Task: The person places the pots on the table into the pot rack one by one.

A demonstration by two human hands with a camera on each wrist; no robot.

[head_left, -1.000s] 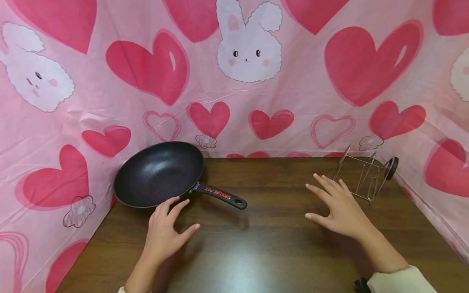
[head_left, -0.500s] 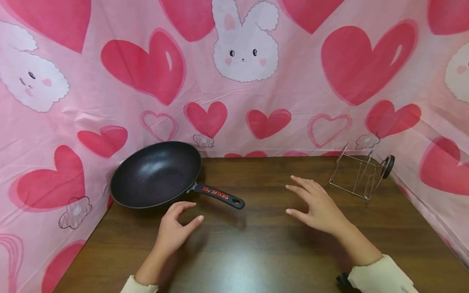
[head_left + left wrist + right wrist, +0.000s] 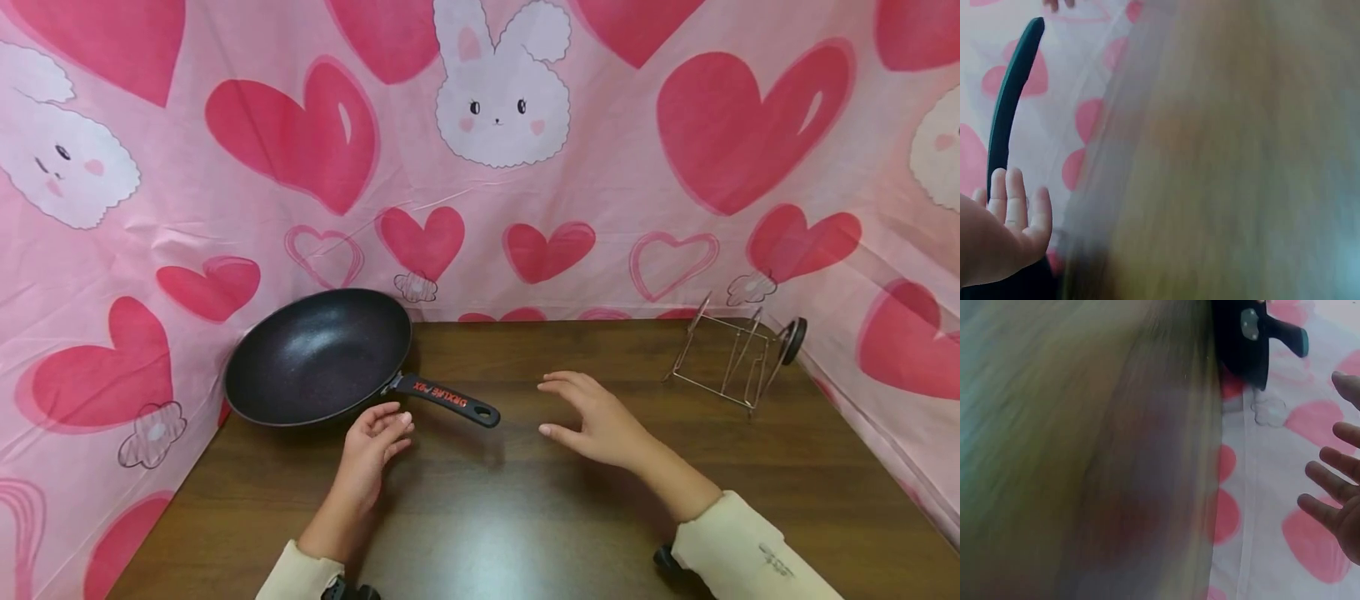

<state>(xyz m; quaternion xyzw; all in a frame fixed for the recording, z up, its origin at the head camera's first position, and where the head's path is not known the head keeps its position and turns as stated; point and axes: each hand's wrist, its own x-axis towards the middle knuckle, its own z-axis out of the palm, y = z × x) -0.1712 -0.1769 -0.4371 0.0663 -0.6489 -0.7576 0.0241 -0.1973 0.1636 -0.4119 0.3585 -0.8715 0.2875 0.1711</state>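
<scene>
A black frying pan (image 3: 318,358) stands at the left of the table, its bowl tilted up towards the pink cloth. Its handle (image 3: 450,402), with red lettering, points right. My left hand (image 3: 367,450) is just below the pan's near rim, palm turned up, fingers loosely bent and holding nothing. In the left wrist view the fingers of this hand overlap the dark handle (image 3: 1015,94). My right hand (image 3: 596,421) hovers to the right of the handle's end, fingers spread and thumb apart. The right wrist view has the pan (image 3: 1241,344) beyond the spread right fingers (image 3: 1329,481).
A thin metal wire rack (image 3: 723,358) with a round black disc (image 3: 793,342) at one end sits at the back right of the wooden table (image 3: 510,500). Pink cloth (image 3: 622,183) with hearts and rabbits hangs behind and along both sides.
My right hand has moved left, away from the wire rack towards the handle. My left hand has shifted slightly right and turned palm up. The pan and rack stay in place.
</scene>
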